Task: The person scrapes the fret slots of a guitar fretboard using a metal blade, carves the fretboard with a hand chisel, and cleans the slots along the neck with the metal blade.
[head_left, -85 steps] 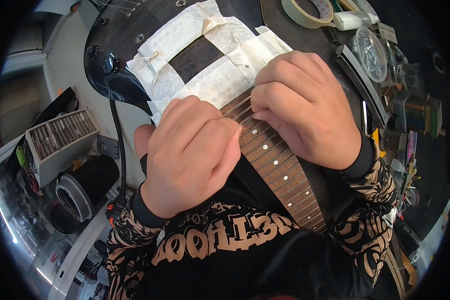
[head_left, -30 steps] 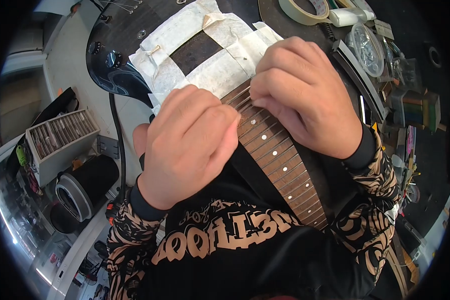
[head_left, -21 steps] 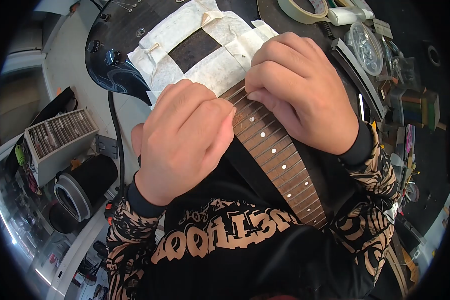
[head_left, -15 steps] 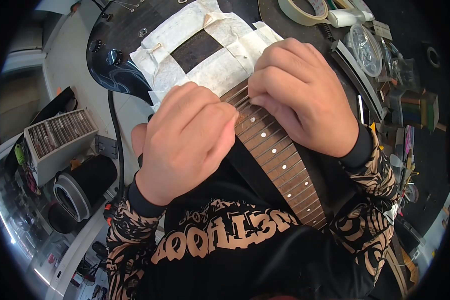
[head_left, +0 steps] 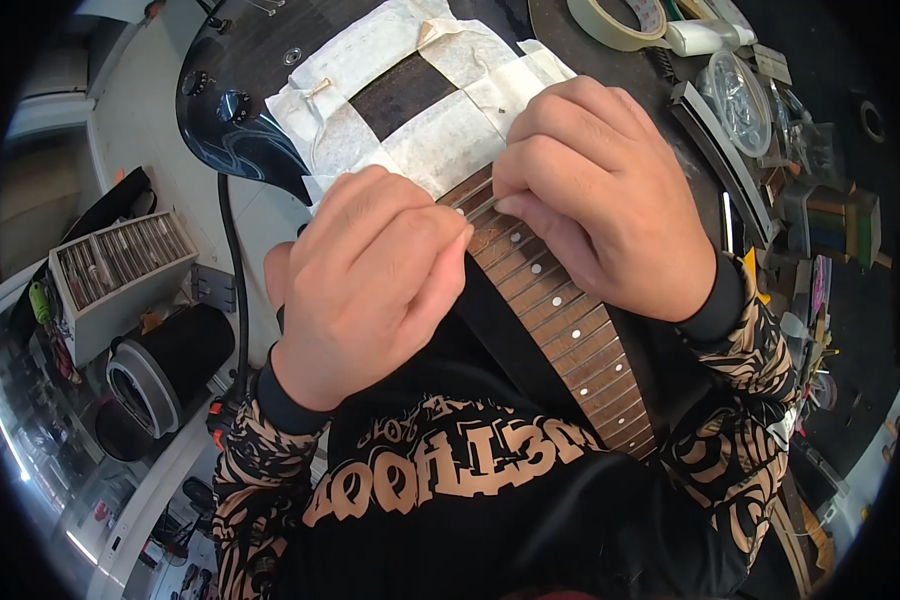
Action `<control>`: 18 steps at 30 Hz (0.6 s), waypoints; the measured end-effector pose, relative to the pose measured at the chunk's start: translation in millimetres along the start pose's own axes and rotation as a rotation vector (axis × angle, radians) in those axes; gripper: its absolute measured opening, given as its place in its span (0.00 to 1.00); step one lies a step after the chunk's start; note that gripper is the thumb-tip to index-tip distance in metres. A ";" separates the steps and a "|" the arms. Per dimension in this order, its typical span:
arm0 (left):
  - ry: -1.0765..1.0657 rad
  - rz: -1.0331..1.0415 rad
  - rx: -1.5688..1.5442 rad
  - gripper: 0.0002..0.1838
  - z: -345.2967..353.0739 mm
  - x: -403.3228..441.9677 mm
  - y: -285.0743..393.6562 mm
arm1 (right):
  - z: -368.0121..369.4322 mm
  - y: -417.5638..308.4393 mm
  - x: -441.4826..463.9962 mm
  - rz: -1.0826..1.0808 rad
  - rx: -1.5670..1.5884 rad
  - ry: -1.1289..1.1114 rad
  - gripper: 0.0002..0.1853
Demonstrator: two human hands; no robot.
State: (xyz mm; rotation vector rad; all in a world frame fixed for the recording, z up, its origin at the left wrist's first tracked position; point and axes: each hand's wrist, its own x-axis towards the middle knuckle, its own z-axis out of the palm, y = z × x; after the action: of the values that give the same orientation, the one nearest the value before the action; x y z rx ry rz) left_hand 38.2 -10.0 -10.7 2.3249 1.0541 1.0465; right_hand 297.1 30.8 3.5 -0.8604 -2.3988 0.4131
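Curling over the upper end of the fretboard (head_left: 547,285), the left hand (head_left: 370,285) and right hand (head_left: 610,200) sit close together, right beside the white tape (head_left: 430,155) on the guitar body (head_left: 245,75). Each grip has thumb and fingers drawn together; from here I can't tell whether anything is pinched between. A tape roll (head_left: 620,41) lies beyond the right hand.

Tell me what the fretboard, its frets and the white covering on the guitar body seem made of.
The fretboard is likely wood: matte, uneven brown. The frets look like metal, thin bars with a greyish shine. The white covering looks like paper masking tape or similar, matte, creased and overlapping in strips.
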 end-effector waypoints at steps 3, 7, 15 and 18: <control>0.002 0.003 0.012 0.15 1.4 -2.5 -0.3 | 1.7 -1.3 -0.2 0.006 -0.006 0.011 0.15; -0.004 0.020 -0.054 0.12 0.8 -2.2 2.5 | -3.3 -0.9 -3.1 -0.015 0.013 -0.016 0.14; 0.010 0.028 -0.031 0.13 1.6 -1.4 2.5 | -3.1 -1.5 -2.1 -0.018 0.003 -0.005 0.15; 0.018 0.031 -0.036 0.13 1.4 1.5 1.6 | -1.9 -3.1 -2.2 -0.030 -0.013 -0.003 0.15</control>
State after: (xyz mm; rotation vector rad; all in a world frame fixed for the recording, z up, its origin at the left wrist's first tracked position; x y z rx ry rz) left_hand 40.7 -10.0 -10.0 2.3141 1.0002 1.0918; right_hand 298.2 27.2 5.6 -0.8294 -2.4164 0.3875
